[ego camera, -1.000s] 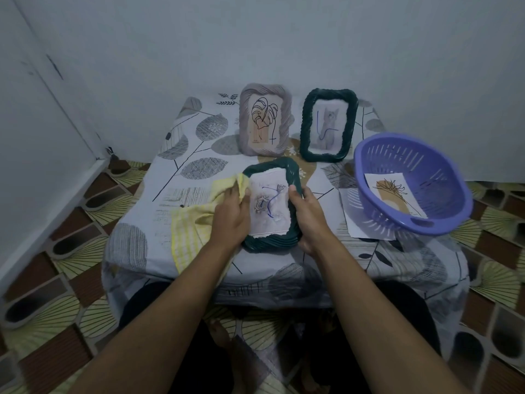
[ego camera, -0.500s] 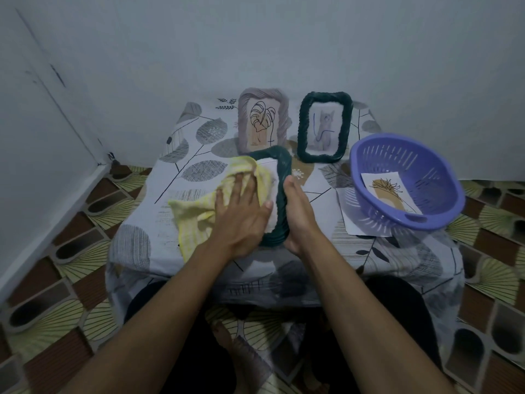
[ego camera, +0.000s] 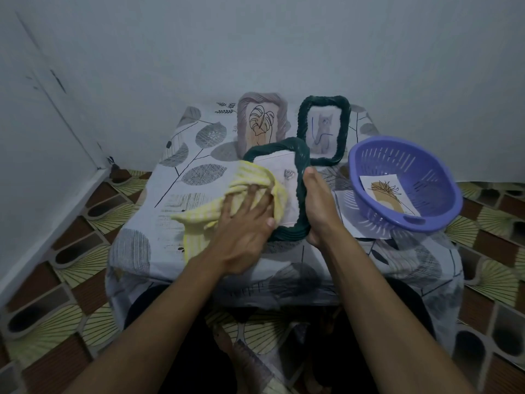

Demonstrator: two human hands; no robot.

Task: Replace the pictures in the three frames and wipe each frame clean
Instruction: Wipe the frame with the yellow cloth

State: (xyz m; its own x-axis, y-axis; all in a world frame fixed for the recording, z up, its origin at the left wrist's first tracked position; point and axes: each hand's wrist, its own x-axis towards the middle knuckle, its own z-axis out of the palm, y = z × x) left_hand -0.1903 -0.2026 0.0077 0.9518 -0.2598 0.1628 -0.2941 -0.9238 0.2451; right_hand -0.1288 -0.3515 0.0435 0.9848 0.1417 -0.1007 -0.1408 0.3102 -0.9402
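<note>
Left hand (ego camera: 244, 223), fingers spread flat, presses a yellow striped cloth (ego camera: 224, 206) against the face of the near dark-green frame (ego camera: 301, 177); nothing is pinched. Right hand (ego camera: 318, 206) clasps that frame's right edge, propping it tilted on the leaf-print tablecloth (ego camera: 199, 143). Its picture, partly covered, shows a small rose-like motif. Behind stand a mauve frame (ego camera: 262, 99) holding a leaf drawing and a second green frame (ego camera: 322, 99) holding a cat drawing. To the right, a purple colander (ego camera: 403, 155) contains one loose print (ego camera: 389, 196), over a sheet beneath. Judged stage: wiping of the near frame under way; whether the rear frames are finished cannot be told.
</note>
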